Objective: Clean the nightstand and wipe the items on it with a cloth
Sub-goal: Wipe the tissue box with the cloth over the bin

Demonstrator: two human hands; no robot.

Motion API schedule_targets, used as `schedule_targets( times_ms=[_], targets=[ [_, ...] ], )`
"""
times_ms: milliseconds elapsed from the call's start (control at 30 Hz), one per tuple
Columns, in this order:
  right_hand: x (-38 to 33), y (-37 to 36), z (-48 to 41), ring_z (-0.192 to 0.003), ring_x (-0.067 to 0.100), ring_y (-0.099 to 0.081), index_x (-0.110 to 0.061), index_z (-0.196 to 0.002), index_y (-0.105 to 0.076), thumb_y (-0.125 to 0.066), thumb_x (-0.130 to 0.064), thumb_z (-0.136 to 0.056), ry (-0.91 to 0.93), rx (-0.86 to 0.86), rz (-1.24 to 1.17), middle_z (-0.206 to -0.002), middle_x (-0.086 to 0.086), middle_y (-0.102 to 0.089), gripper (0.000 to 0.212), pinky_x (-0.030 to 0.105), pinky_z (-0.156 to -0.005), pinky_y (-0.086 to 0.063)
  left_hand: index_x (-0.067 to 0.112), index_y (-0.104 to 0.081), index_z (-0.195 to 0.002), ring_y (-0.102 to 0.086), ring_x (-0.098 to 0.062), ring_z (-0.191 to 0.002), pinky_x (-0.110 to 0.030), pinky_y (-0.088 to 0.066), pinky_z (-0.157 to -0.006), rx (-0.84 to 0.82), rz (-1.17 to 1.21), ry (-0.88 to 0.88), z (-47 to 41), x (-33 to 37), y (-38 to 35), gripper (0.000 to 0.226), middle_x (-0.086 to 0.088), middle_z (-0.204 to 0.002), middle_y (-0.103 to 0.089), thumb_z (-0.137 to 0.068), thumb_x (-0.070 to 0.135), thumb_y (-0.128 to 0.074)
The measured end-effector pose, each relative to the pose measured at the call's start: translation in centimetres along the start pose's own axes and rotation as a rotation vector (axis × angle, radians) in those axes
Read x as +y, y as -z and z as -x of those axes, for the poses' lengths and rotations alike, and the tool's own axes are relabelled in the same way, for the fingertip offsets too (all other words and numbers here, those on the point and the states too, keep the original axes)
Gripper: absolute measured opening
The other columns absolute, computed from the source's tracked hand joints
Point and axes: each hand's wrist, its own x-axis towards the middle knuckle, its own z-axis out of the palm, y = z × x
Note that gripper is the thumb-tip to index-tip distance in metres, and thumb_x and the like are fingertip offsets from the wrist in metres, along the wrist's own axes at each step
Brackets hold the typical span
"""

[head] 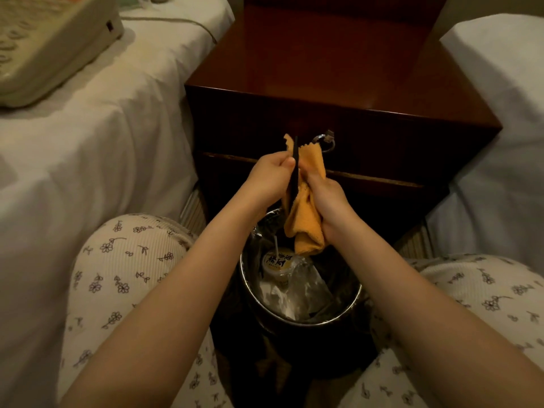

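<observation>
My left hand (272, 179) grips a thin black flat item (294, 175), held upright and edge-on, in front of the nightstand's drawer. My right hand (326, 201) holds an orange cloth (306, 222) bunched against that item; the cloth's tail hangs down over the bin. What the black item is I cannot make out. The dark wooden nightstand (323, 69) stands just beyond my hands, its top bare in view. A metal ring handle (325, 141) hangs on the drawer front behind the cloth.
A round bin (338, 307) with a plastic liner sits between my knees, holding a lidded cup (278, 262) and crumpled wrappers. A beige telephone (44, 45) lies on the white bed at left. Another white bed (506, 113) flanks the right.
</observation>
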Motion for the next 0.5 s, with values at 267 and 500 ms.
schedule_targets(
  times_ms=[267,500],
  targets=[
    [-0.9,0.9,0.9,-0.092,0.029,-0.064,-0.015,-0.098,-0.059,-0.045,-0.032,-0.097,-0.065,0.143,0.196,-0.095,0.01,-0.065,0.022,0.043,-0.088,-0.052,0.02,-0.053,-0.102,-0.047,-0.012,-0.099,-0.024,-0.038,-0.077,0.237,0.275,0.063,-0.1,-0.3,1.3,0.024,0.01,-0.089,-0.05,-0.102,0.017,-0.029],
    [-1.2,0.2,2.2,-0.057,0.014,-0.048,-0.013,-0.079,-0.053,-0.043,-0.031,-0.098,-0.238,-0.039,0.092,-0.063,0.001,-0.047,0.028,0.023,-0.052,-0.04,0.018,-0.061,-0.1,-0.057,-0.015,-0.097,-0.024,-0.044,-0.079,0.014,0.044,-0.005,1.9,-2.4,-1.2,0.024,-0.001,-0.102,-0.061,-0.1,0.013,-0.038]
  ],
)
